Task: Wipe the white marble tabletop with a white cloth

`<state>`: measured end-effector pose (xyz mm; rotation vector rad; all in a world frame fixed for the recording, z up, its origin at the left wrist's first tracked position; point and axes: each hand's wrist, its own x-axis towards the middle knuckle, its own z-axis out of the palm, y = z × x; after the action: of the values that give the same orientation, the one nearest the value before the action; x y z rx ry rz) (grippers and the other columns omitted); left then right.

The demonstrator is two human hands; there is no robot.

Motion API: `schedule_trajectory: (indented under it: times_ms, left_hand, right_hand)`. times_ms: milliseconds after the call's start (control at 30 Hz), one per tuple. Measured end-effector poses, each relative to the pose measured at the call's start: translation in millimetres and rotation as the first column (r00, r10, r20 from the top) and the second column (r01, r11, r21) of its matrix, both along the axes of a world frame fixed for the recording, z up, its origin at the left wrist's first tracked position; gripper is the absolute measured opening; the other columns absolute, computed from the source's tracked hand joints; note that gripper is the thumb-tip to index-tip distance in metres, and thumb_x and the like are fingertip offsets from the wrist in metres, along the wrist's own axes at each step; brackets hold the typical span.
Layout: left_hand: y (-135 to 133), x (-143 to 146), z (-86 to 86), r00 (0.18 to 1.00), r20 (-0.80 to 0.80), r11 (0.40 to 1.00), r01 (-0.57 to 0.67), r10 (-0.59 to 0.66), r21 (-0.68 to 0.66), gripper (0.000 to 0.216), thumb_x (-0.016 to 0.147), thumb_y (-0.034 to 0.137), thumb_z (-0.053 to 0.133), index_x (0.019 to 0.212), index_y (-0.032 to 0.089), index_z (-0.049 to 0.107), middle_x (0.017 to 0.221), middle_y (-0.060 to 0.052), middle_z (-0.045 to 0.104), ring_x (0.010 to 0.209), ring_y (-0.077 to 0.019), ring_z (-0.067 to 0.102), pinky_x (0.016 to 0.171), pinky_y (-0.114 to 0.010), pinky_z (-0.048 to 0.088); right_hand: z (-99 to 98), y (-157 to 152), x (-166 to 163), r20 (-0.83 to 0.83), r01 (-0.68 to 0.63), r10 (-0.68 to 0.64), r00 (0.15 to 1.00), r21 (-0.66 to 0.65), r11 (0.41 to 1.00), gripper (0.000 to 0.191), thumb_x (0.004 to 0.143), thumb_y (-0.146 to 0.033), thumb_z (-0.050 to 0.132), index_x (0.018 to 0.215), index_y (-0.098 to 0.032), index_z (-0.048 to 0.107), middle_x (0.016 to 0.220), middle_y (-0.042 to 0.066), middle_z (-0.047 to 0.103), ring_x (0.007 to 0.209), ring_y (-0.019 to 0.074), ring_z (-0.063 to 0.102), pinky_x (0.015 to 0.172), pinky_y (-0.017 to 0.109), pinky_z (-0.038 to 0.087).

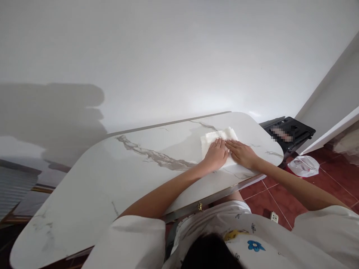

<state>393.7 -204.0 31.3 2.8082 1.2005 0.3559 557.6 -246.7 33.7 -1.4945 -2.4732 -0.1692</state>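
A folded white paper towel (213,137) lies on the white marble table (112,175) near its right end. My left hand (216,154) rests flat on the towel with fingers stretched out. My right hand (241,153) lies flat beside it, fingertips touching the left hand over the towel. Neither hand grips anything; both press down on the towel.
A black box-like object (288,133) stands on the floor past the table's right end. A clear plastic bag (304,165) lies on the red tiled floor (269,198). A white wall runs behind the table. A white door edge (331,132) is at the right.
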Motion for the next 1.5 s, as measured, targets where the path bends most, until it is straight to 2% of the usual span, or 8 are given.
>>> schedule_trajectory:
  times_ms: [267,400,533,733,933,1167,1333,1500]
  left_hand:
    - [-79,-11,-7.5,0.997,0.073,0.999,0.037,-0.037,0.004,0.058,0.094,0.032,0.029,0.142,-0.001,0.030,0.151,-0.023,0.030,0.143,-0.0308,0.023,0.115,-0.047,0.026]
    - [-86,13,-3.6,0.995,0.088,0.998,0.052,-0.050,-0.022,0.059,0.093,0.030,0.030,0.142,-0.004,0.030,0.151,-0.025,0.029,0.143,-0.0316,0.022,0.117,-0.045,0.024]
    - [-76,42,-2.9,0.990,0.102,0.995,0.100,-0.098,-0.017,0.060,0.093,0.030,0.030,0.142,-0.006,0.028,0.152,-0.025,0.027,0.143,-0.0323,0.022,0.117,-0.045,0.021]
    - [-37,59,-5.9,0.985,0.126,0.993,0.118,-0.117,0.005,0.059,0.092,0.030,0.031,0.141,-0.004,0.030,0.151,-0.026,0.030,0.142,-0.0327,0.024,0.115,-0.048,0.023]
    - [33,55,-2.0,0.993,0.065,0.995,0.099,-0.099,0.007,0.059,0.094,0.029,0.030,0.141,-0.006,0.031,0.151,-0.025,0.029,0.142,-0.0321,0.025,0.116,-0.044,0.022]
    - [107,46,-5.9,0.994,0.106,1.000,0.016,-0.018,0.021,0.056,0.094,0.030,0.030,0.142,0.000,0.032,0.151,-0.023,0.030,0.142,-0.0315,0.026,0.115,-0.048,0.024]
    - [142,42,-4.9,0.994,0.086,0.996,-0.068,0.064,0.050,0.056,0.095,0.028,0.030,0.141,-0.004,0.032,0.150,-0.024,0.031,0.142,-0.0318,0.027,0.116,-0.044,0.022]
    - [167,44,-2.3,0.993,0.078,0.992,-0.090,0.084,0.085,0.055,0.096,0.028,0.030,0.140,-0.004,0.033,0.150,-0.025,0.032,0.141,-0.0327,0.027,0.115,-0.045,0.023]
  right_hand:
    - [-9.7,-81,-6,-0.072,-0.019,0.022,0.997,0.036,0.999,0.052,0.095,-0.024,0.033,0.147,-0.015,0.036,0.148,0.010,0.041,0.139,0.0258,0.034,0.113,0.049,0.035]
    - [-9.8,-91,18,-0.088,0.030,-0.027,0.996,0.026,0.999,0.052,0.096,-0.026,0.032,0.147,-0.020,0.034,0.148,0.008,0.040,0.139,0.0247,0.034,0.112,0.049,0.037]
    - [-10.3,-86,45,-0.071,0.099,-0.097,0.993,0.036,0.994,0.050,0.096,-0.026,0.030,0.146,-0.020,0.037,0.148,0.008,0.041,0.138,0.0246,0.035,0.112,0.049,0.036]
    - [-8.4,-48,55,-0.047,0.153,-0.151,0.987,0.029,0.988,0.051,0.094,-0.024,0.033,0.145,-0.019,0.040,0.147,0.008,0.042,0.137,0.0258,0.037,0.112,0.049,0.036]
    - [-3.6,22,47,-0.025,0.161,-0.161,0.987,0.008,0.987,0.053,0.092,-0.022,0.031,0.143,-0.009,0.041,0.147,0.013,0.042,0.137,0.0249,0.038,0.114,0.046,0.032]
    - [-1.2,105,39,-0.017,0.131,-0.131,0.991,-0.019,0.991,0.052,0.093,-0.026,0.031,0.144,-0.015,0.040,0.148,0.009,0.042,0.137,0.0231,0.037,0.114,0.046,0.032]
    - [2.3,156,34,-0.014,0.091,-0.091,0.996,-0.039,0.995,0.052,0.092,-0.025,0.031,0.143,-0.018,0.042,0.148,0.006,0.043,0.138,0.0223,0.037,0.115,0.046,0.031]
    - [7.9,183,35,-0.018,0.073,-0.075,0.997,-0.068,0.995,0.053,0.092,-0.022,0.029,0.143,-0.015,0.041,0.149,0.007,0.041,0.139,0.0209,0.035,0.117,0.043,0.028]
